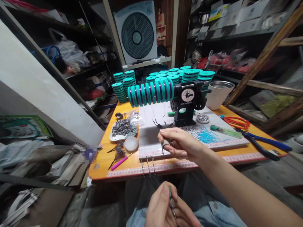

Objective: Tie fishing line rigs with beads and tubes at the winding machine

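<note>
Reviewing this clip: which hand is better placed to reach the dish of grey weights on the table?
Probably the right hand: it hovers over the white board, beside the dish of grey weights, pinching a small grey piece. The left hand sits low at the lap, holding a thin rod.

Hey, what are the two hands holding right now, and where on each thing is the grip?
The right hand pinches a small grey weight at its sides between thumb and fingers. The left hand grips a thin dark float stem along its lower part.
</note>
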